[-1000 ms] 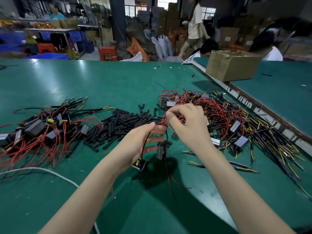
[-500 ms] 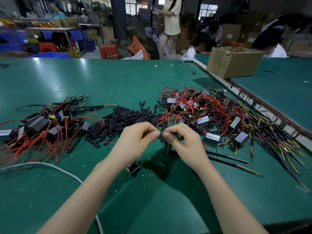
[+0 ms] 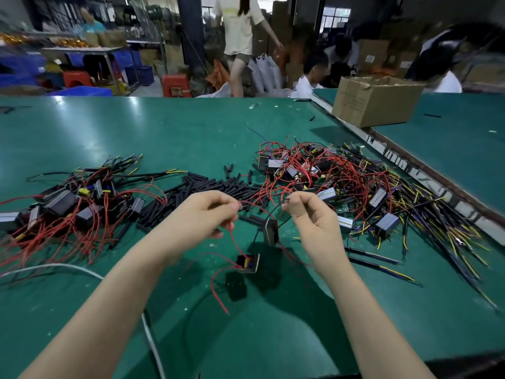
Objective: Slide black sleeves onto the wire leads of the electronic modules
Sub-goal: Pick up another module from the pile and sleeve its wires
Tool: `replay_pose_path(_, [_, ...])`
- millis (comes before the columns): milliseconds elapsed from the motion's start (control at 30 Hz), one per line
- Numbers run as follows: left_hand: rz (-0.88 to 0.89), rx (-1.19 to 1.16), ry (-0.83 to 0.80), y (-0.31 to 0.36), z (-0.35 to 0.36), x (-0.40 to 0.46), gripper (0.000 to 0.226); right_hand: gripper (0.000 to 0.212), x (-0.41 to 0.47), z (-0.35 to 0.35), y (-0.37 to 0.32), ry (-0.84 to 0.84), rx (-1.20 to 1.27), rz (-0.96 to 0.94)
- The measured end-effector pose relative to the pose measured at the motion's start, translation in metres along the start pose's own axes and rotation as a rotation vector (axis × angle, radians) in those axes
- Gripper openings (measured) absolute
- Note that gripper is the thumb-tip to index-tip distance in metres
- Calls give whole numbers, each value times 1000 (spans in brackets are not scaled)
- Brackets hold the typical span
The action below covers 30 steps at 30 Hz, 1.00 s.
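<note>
— Green felt of the table (image 3: 191,132) fills my view. What do you see in my hands?

— Your left hand (image 3: 202,217) has curled fingers and pinches a red wire lead (image 3: 234,242) between thumb and forefinger. A small module (image 3: 248,263) hangs from this lead, at about 6 o'clock from the hand, just above the table.

— And my right hand?

— The right hand (image 3: 308,214) is also closed; its fingertips pinch something thin and dark at the 9 o'clock side. I believe it is a black lead, but if a sleeve is already on it I cannot tell. A second module (image 3: 271,231) hangs between the two hands, tilted, a little lower than the fingers.

— Where are the sleeves?

— The loose black sleeves (image 3: 207,187) lie in a heap at 12 o'clock from your left hand, on the table. At 9 o'clock I see a pile of modules (image 3: 68,203) with red wires, many of them with black covered leads. At 2 o'clock from the right hand there is a bigger tangle of modules (image 3: 341,181) with red, yellow and dark wires.

— Anything more?

— A cardboard box (image 3: 374,102) stands at 1 o'clock, on the joint with the next table. A white cable (image 3: 68,268) runs across the table at 8 o'clock, passing under your left forearm. Behind the table, people stand and sit among cartons.
</note>
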<state>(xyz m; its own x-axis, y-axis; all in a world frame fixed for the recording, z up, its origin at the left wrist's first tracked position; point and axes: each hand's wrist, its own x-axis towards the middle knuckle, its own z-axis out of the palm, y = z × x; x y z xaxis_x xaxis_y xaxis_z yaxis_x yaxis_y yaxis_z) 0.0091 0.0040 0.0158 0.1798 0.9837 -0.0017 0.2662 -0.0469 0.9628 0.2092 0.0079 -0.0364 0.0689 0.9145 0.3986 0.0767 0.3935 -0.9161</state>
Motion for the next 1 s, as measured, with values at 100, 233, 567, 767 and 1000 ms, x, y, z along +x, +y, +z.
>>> replay_pose_path(100, [-210,-701,-13,6,1,-3,9,25,2,-3,0,41,121,45])
replay_pose_path(233, [-202,-994,-122,9,2,-11,14,27,3,1,2,83,70,109])
replay_pose_path(567, [118,-129,133,-13,33,-2,7,17,7,50,-1,-79,483,264])
replay_pose_path(767, [154,-41,335,-34,51,9,18,18,-5,47,2,-110,466,274])
replay_pose_path(1000, [276,72,498,-45,57,10,17,28,-16,46,-7,-156,120,33])
